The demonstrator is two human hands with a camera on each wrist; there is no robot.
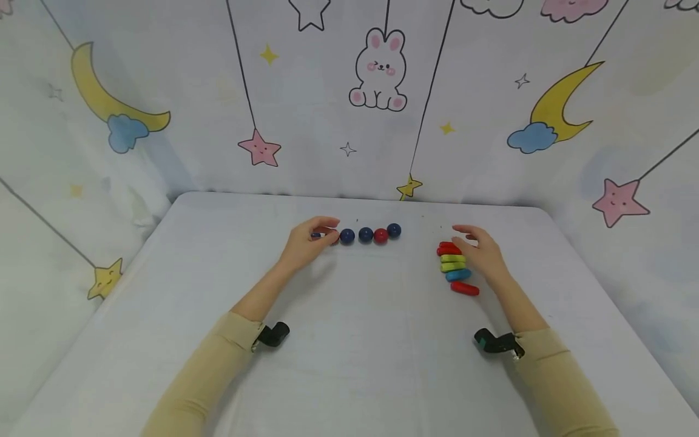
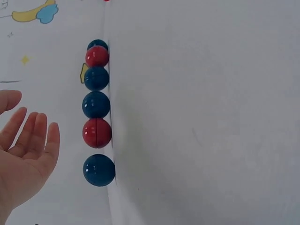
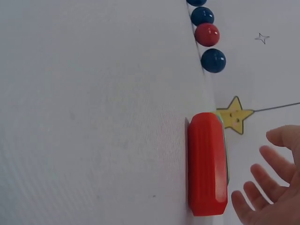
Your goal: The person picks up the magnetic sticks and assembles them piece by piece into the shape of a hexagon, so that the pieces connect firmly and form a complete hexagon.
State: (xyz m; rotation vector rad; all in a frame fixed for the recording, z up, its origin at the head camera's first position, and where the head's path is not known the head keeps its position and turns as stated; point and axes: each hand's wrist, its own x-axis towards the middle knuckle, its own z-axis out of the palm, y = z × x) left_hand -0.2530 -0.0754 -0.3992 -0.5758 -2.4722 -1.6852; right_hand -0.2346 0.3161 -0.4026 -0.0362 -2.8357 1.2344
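Two tan sleeves [image 1: 202, 379] come in nearest the camera, each with a black wrist mount [image 1: 274, 334] at its cuff. The left hand [image 1: 310, 241] sits over the left end of a row of balls, partly hiding the last two; in its wrist view the fingers are spread and loose, gripping nothing. The right hand [image 1: 482, 252] is likewise relaxed, fingers apart, beside the far end of a column of short sticks; whether it touches the far red sticks [image 1: 448, 247] I cannot tell.

From left to right the balls run blue [image 2: 99, 170], red [image 2: 97, 133], blue, blue, red, blue, the last set slightly farther back. Toward the camera from the red pair lie two yellow-green sticks [image 1: 452, 263], a blue stick [image 1: 458, 275], and a tilted red stick [image 1: 465, 289].

The step in hand looks like arranging these pieces on the white-covered table [image 1: 355, 364]. The next move probably calls for light fingertip nudges, taking care that neighbouring balls don't roll. Beyond hangs a patterned cloth [image 1: 327, 91].
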